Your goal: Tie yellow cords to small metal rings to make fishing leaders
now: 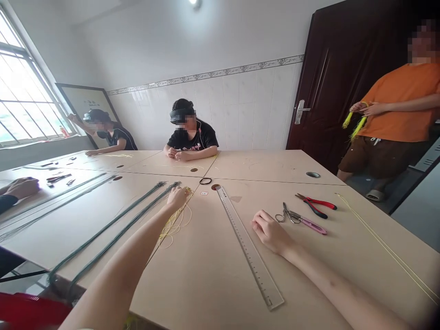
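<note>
Left hand stretched well forward, fingers down at the bunched end of the yellow cord; whether they're pinched on it or only touching, I can't tell from here. Right hand well apart from it, resting on the table, fingers loosely curled, nothing visible in them, though their undersides are hidden.

Handling this cord well, I'd say, calls for a small, light pinch right at the bunch, one strand teased free at a time, the spare hand steadying the loops; a hard tug could knot them. Those loops sprawl toward the near edge, partly under the left forearm, so an arm dragged low might snag them.

Just left, the green cords run in two long bundles, tips right beside that hand: easy to catch by mistake. The clear ruler lies between the hands, squarely in the right one's path. Close on the right, scissors and a pink-handled tool, points to mind; red-and-black pliers just beyond. Further out, a long yellow strand, a seated co-worker opposite, and a standing person in orange holding yellow strands.
</note>
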Available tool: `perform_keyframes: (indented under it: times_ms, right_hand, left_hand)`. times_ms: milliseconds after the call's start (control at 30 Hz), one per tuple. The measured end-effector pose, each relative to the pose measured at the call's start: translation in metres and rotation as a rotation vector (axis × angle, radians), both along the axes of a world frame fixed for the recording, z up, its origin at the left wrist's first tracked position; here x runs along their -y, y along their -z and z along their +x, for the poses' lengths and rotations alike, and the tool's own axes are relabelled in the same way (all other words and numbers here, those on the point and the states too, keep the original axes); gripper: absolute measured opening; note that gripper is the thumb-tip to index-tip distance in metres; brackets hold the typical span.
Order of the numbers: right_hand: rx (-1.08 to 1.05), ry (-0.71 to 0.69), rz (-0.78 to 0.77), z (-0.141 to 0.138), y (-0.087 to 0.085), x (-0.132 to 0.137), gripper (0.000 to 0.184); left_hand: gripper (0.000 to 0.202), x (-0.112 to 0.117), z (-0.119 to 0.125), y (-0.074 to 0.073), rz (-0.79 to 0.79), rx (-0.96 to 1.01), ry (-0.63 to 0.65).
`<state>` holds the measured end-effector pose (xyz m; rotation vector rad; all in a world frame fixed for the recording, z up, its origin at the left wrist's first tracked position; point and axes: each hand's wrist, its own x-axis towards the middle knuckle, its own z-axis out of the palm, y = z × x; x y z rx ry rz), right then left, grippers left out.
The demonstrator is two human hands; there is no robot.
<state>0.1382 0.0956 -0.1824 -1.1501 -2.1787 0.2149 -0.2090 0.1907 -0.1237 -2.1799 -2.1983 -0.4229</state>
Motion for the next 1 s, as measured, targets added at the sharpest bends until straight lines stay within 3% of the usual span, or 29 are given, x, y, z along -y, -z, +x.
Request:
perform_keyframes:
  times_ms: [300, 633, 1000]
  right_hand:
    - [0.035, 0.0, 0.023, 0.0, 0.003, -0.003, 0.016]
    - [0.045, 0.013, 0.004, 0.0, -0.001, -0.002, 0.016]
    - [0.063, 0.029, -0.001, 0.0, 0.001, -0.002, 0.015]
  left_hand:
    - [0.026, -0.028, 0.005, 0.019, 0.002, -0.1, -0.001]
    - [0.025, -0.019, 0.004, 0.016, 0.023, -0.138, 0.076]
    - [0.028, -0.042, 0.003, 0.018, -0.054, -0.139, -0.041]
